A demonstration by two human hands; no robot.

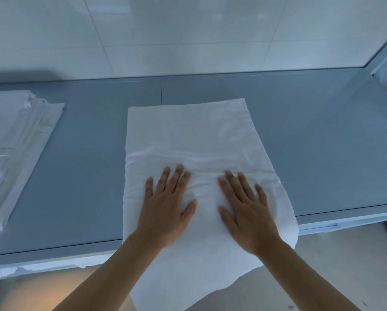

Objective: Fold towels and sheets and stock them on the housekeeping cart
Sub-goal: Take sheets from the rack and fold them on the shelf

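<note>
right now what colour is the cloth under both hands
Plain white, no pattern; the cloth shows best in the head view, against the grey table.

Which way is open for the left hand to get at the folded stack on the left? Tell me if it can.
Probably yes. The left hand lies flat on the white cloth, holding nothing, and only bare grey tabletop lies between it and the folded stack.

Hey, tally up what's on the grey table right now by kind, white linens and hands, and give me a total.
White cloth being smoothed, near end hanging over the table edge: 1
Folded white linen stack at the left: 1
Hands pressing flat on the cloth: 2, left hand and right hand
Total: 4
</note>
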